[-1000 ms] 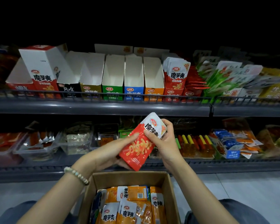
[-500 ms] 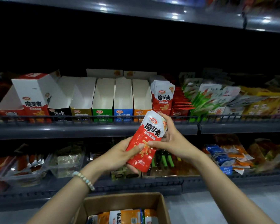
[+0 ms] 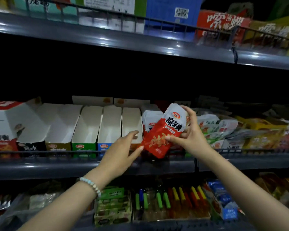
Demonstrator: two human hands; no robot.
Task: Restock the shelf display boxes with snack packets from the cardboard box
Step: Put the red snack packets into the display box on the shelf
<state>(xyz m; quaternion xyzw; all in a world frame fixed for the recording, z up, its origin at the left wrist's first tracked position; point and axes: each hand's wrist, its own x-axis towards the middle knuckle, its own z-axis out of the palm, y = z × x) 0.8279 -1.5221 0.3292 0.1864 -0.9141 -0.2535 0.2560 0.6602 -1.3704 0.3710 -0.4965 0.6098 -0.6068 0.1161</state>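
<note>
1. Red-and-white packet [image 3: 163, 132] pinched in right hand [image 3: 190, 132] — thumb on front, fingers curled round top edge.
2. Tilted, just in front of the stack [image 3: 150, 118] of matching packets on middle shelf [image 3: 73, 167].
3. Left hand [image 3: 122, 147] loose, fingers straight — thumb tip at packet's lower corner.

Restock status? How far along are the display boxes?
Early. Done: one box holds a packet stack. In hand: the right hand grips a red-and-white packet in front of that stack; the left hand is open, thumb at its lower edge. Left: the green box, blue box and white-walled box beside the stack look empty, as do boxes further left.
</note>
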